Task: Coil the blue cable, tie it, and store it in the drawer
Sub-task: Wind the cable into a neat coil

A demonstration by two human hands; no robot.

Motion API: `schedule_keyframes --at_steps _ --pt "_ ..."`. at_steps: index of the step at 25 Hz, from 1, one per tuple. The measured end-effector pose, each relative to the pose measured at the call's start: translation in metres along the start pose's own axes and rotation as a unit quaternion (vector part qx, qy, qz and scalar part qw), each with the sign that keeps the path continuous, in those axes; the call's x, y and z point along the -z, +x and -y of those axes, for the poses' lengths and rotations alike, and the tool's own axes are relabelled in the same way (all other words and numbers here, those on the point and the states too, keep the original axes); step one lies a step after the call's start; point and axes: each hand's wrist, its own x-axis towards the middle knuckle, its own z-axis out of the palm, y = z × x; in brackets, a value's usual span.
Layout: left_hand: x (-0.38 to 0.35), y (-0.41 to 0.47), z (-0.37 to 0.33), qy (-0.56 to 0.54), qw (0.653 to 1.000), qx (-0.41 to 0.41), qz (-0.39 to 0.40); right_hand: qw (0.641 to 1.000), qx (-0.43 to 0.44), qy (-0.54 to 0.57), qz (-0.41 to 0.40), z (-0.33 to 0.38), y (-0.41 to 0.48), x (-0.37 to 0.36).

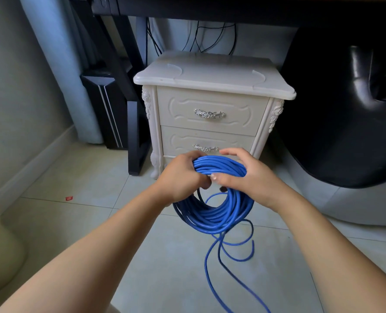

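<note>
The blue cable point(219, 213) hangs as a thick coil of several loops in front of a cream nightstand. My left hand point(183, 177) grips the top of the coil from the left, fingers curled round the bundle. My right hand point(244, 175) holds the same top part from the right, thumb pressed on the strands and fingers arched over them. A loose tail of cable point(223, 267) trails from the coil down across the floor toward me. Both drawers are closed: the upper drawer point(210, 109) and the lower drawer point(207, 141), each with a silver handle.
The nightstand point(210, 75) stands under a dark desk point(210, 7). A black chair point(345, 120) fills the right side. A black computer case point(106, 109) and desk leg stand at the left. A small red scrap point(69, 198) lies on the tiled floor.
</note>
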Motion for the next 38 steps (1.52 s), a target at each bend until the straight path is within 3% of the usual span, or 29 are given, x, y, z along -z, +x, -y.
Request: schedule_keyframes --at_steps 2,7,10,14,18,21,25,27,29,30,34,38 --pt "0.001 0.001 0.0 -0.05 0.998 0.023 -0.015 0.999 -0.016 0.038 0.002 -0.002 -0.002 0.004" --pt "0.007 0.004 0.0 -0.155 0.982 0.08 -0.075 1.0 0.009 0.005 -0.016 0.001 -0.01 -0.005" --pt "0.004 0.001 0.0 -0.185 0.972 0.088 -0.113 0.998 -0.006 0.021 -0.061 0.001 -0.011 -0.023" --pt "-0.004 -0.002 0.0 -0.314 0.929 0.113 -0.16 0.962 -0.046 0.214 -0.164 0.0 -0.009 -0.052" --pt "-0.018 -0.008 0.003 -0.341 0.929 0.106 -0.095 0.923 -0.112 0.292 -0.224 -0.012 0.005 -0.049" --pt "-0.008 -0.008 0.006 -0.258 0.96 0.108 0.015 0.932 -0.102 0.247 -0.244 -0.013 0.008 -0.037" --pt "0.011 0.0 0.005 -0.172 0.985 0.003 0.027 0.968 -0.025 0.076 -0.237 -0.008 0.008 -0.028" --pt "0.011 0.0 0.003 0.008 0.995 -0.104 0.0 0.979 0.031 -0.039 -0.198 -0.005 0.006 -0.027" --pt "0.004 0.0 0.005 0.187 0.964 -0.188 -0.02 0.975 0.076 -0.148 -0.15 -0.002 0.003 -0.031" --pt "0.0 0.0 0.005 0.227 0.953 -0.197 -0.025 0.97 0.094 -0.175 -0.138 -0.001 0.002 -0.034" --pt "-0.008 0.001 0.006 0.223 0.958 -0.16 -0.085 0.967 0.127 -0.161 -0.153 0.001 -0.001 -0.037" --pt "-0.002 0.004 0.003 0.04 0.987 -0.076 -0.139 0.989 0.007 0.027 -0.143 0.005 0.002 -0.021"
